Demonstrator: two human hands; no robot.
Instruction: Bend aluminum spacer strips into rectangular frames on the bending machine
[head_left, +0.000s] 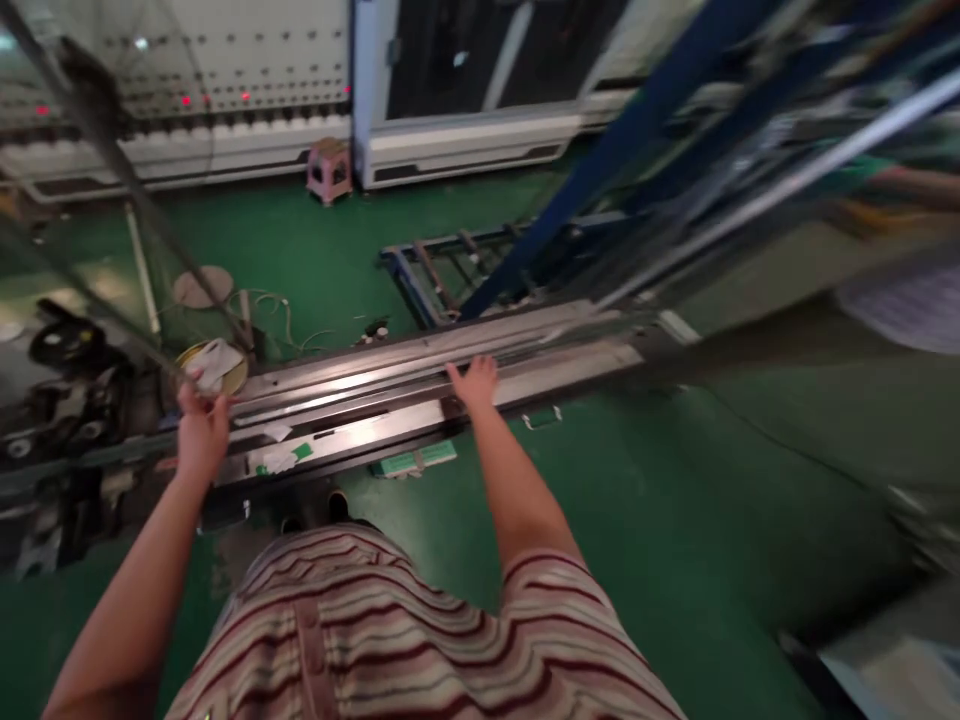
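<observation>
My left hand [202, 432] is at the left end of a long metal bench rail [367, 432], its fingers curled near a thin dark bar [154, 350]. What lies between those fingers is hidden. Further right, my right hand [476, 385] rests palm down on the long metal strips [360, 382], thumb and fingers spread. Beside my left hand sits a round yellow-rimmed tub [238, 378] with a whitish cloth or paper [214, 362] on it. White and green scraps [283, 458] lie on the rail's near side.
Dark machinery [67, 400] stands at the left. A blue post [570, 190] and a roller frame [450, 270] are beyond the rail, with a pink stool [328, 172] farther back. Another person's arm [911, 185] shows, blurred, at the right. A cable [795, 440] crosses the green floor.
</observation>
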